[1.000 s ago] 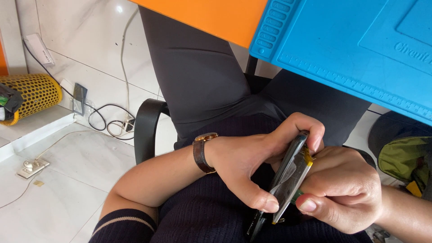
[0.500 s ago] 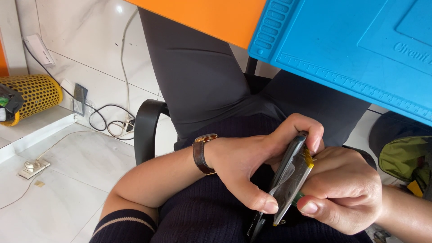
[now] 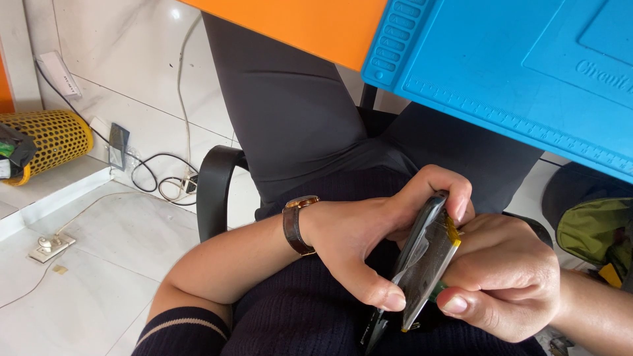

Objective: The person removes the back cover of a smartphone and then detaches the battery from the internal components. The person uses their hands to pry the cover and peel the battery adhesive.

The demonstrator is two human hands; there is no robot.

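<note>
White tiled floor, both hands (left hand, right hand) gripping dark phone

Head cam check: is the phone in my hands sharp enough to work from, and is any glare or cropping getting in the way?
Head view: the opened phone is sharp in even daylight; a soft sheen on its clear film, no blown glare. The left hand and right hand are in focus, and the phone's lower end is cropped by the frame's bottom edge.

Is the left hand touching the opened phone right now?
Touching. Head view shows the left hand with its thumb and fingers wrapped around the opened phone, no gap visible.
</note>
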